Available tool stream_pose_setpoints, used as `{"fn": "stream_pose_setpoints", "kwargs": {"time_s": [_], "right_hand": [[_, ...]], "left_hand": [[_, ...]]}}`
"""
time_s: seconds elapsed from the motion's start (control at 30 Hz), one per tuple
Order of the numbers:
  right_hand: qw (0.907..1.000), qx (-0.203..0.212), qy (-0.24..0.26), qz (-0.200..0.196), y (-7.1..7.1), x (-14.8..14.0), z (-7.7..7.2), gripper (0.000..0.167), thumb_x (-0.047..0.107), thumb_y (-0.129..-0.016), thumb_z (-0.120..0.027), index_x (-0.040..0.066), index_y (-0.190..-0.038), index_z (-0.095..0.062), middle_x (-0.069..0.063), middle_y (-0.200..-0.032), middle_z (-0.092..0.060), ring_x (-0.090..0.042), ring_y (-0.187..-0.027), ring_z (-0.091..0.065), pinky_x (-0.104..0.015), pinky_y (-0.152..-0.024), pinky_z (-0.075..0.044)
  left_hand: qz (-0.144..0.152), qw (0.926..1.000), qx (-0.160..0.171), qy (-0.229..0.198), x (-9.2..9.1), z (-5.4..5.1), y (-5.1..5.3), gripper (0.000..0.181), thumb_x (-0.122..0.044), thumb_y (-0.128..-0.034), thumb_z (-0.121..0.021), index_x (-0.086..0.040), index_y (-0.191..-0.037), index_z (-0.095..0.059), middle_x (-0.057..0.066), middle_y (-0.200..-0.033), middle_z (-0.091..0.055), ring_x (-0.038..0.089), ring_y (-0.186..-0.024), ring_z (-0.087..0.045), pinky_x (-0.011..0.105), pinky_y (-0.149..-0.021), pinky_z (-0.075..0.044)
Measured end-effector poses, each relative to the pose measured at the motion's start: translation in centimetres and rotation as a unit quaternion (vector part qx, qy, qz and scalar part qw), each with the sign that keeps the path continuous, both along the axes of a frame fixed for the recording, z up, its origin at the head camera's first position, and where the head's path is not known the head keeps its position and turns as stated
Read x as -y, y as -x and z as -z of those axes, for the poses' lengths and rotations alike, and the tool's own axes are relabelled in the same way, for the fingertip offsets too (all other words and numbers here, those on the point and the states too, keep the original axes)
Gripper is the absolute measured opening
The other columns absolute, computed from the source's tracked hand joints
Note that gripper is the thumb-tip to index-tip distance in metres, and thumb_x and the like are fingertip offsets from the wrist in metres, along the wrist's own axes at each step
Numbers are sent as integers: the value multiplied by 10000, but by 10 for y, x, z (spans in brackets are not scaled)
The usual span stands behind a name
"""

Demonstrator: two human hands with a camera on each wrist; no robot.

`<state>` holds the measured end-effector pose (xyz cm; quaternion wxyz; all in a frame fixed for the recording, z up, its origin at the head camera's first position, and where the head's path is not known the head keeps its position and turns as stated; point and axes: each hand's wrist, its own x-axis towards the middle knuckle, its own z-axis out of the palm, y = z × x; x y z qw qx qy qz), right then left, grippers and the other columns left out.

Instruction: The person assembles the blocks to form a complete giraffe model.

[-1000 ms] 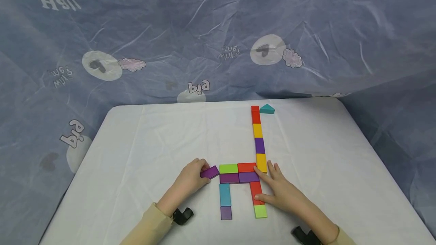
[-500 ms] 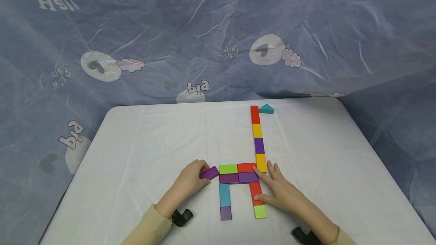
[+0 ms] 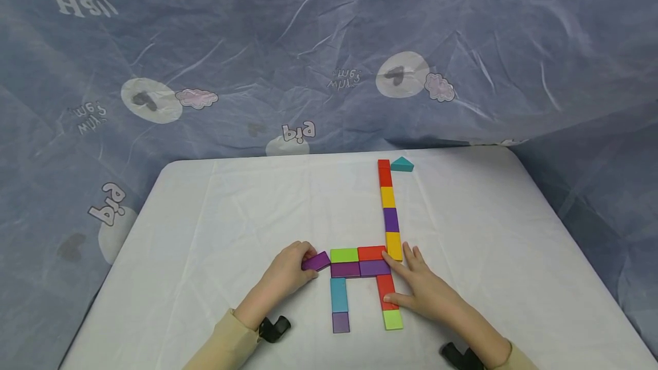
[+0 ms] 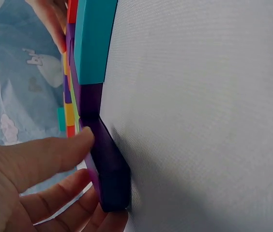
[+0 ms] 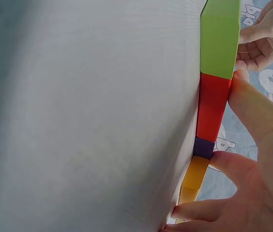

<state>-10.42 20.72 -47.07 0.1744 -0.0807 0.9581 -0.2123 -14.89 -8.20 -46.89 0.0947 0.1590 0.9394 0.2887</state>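
In the head view my left hand (image 3: 285,267) pinches a purple block (image 3: 317,261) between thumb and fingers. The block lies slanted, its right corner at the left end of two stacked rows. The upper row has a lime block (image 3: 344,255) and a red block (image 3: 371,253); below lie a dark purple block (image 3: 345,270) and a violet block (image 3: 375,268). My right hand (image 3: 432,293) has its fingers spread. Its thumb touches the lower red block (image 3: 386,292), and its index fingertip rests near the rows' right end. In the left wrist view, the held purple block (image 4: 108,150) meets its neighbour.
A teal block (image 3: 339,294) and a purple one (image 3: 341,322) form the left leg; a lime block (image 3: 393,320) ends the right. A column of red, violet (image 3: 391,220) and yellow blocks runs towards the far edge. Beside its top lies a teal triangular block (image 3: 402,165).
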Motion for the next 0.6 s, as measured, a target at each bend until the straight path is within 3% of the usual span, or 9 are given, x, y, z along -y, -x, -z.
{"fn": "stream_pose_setpoints", "kwargs": {"time_s": [0.23,0.37,0.6], "right_hand": [[10000,57,20,26,0,0,2,889,529,-744,-789,218,-1498,-435,-302,-1593,-191,-548,-1444,-179,-682,-854,-487],[9999,92,77,82,-1,-2,2,904,553,-749,-776,213,-1508,-419,-294,-1594,-202,-540,-1448,-179,-695,-876,-468],[9975,379,465,362,3,-16,-4,940,594,-807,-706,199,-1559,-304,-239,-1596,-261,-466,-1449,-277,-675,-984,-418]], "left_hand": [[-18,10000,15,-83,0,0,1,302,-188,-877,-742,-36,-1126,-661,50,-954,-648,167,-865,-595,370,-792,-516],[-175,9998,-15,-74,1,-1,4,323,-192,-911,-700,-36,-1189,-646,81,-1016,-670,201,-917,-615,408,-839,-523],[-436,9989,-152,-60,3,-16,16,354,-210,-943,-661,-36,-1248,-627,125,-1147,-673,284,-1078,-635,456,-942,-512]]}}
